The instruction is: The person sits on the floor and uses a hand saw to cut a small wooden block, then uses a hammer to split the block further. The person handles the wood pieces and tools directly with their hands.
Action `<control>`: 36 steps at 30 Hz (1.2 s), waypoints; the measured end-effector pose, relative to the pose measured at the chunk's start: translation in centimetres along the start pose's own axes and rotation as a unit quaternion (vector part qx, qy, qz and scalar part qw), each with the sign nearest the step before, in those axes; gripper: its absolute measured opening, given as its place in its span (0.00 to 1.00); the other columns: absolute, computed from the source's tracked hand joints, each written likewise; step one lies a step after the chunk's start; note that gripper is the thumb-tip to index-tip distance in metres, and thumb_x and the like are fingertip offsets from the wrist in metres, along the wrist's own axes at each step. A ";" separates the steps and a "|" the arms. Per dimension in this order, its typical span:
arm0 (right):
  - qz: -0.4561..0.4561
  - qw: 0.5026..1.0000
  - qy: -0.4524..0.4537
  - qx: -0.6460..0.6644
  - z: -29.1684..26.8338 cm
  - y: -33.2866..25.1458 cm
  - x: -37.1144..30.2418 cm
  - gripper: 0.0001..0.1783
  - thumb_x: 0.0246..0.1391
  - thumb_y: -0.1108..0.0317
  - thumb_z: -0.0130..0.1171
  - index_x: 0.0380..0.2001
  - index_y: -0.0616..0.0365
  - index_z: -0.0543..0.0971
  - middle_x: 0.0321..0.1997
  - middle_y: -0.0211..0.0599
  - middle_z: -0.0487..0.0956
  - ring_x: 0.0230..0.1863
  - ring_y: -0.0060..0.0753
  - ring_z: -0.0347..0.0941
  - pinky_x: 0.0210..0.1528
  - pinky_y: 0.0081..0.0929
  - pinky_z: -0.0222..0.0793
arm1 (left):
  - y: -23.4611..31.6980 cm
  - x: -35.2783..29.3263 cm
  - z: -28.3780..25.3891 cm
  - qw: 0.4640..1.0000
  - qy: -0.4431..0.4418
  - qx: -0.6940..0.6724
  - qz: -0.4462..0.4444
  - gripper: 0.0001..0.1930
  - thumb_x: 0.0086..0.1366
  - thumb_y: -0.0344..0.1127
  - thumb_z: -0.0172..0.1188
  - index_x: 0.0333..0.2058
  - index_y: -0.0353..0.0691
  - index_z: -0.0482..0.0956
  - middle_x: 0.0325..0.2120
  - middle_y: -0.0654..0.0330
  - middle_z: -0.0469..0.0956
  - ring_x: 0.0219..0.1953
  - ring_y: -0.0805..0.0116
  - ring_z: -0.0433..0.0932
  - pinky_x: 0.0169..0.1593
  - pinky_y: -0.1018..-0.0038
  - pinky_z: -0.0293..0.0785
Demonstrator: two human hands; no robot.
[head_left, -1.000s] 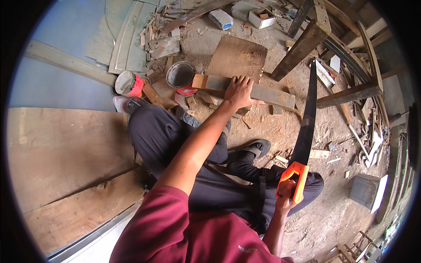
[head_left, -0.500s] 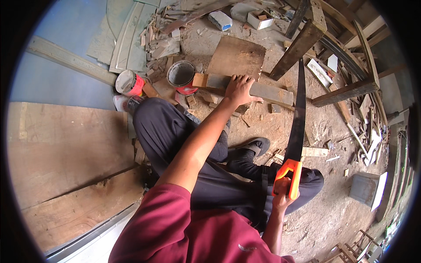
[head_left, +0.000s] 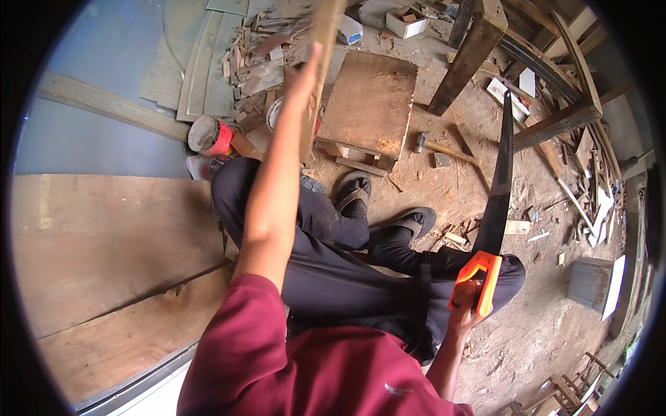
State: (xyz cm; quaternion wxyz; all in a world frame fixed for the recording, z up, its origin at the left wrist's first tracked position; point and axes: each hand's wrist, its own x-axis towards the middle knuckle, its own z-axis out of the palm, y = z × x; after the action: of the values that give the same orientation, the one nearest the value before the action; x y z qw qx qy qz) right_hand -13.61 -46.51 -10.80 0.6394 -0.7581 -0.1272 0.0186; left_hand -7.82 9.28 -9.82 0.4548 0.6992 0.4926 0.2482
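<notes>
My left hand grips a wooden plank and holds it raised and steeply tilted, its far end blurred and running out at the top. Below and to the right of it, a square plywood board rests on wood blocks, with sawdust near its front corner. My right hand is wrapped round the orange handle of a handsaw. The saw points away from me over my right knee, its dark blade in the air. A hammer lies on the floor between board and saw.
A red paint can stands at the left; another bucket is partly hidden behind my left forearm. Offcuts lie heaped at the far left. A wooden frame stands far right, with scrap wood beyond. A grey box sits right.
My left hand has lifted the plank off the board and swung it up leftward, uncovering the plywood and the hammer. The saw has shifted slightly right, still in my right hand.
</notes>
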 end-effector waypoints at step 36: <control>0.010 0.987 -0.133 0.093 7.4 -1.3 2.2 0.14 0.57 0.71 0.52 0.18 0.63 0.74 0.11 0.26 0.68 0.13 0.17 0.62 0.17 0.19 0.56 | 6.2 -6.0 -3.1 0.785 -0.332 -0.524 0.012 0.54 0.57 0.84 0.31 0.55 0.32 0.69 0.39 0.45 0.77 0.36 0.54 0.82 0.39 0.56 0.82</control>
State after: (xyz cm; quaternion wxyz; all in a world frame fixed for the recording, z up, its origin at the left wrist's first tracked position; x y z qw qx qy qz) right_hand -13.13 -38.66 -10.63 0.6845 -0.6872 -0.2012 0.1368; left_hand -9.76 4.42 -2.29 0.8834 0.3989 0.0970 0.2260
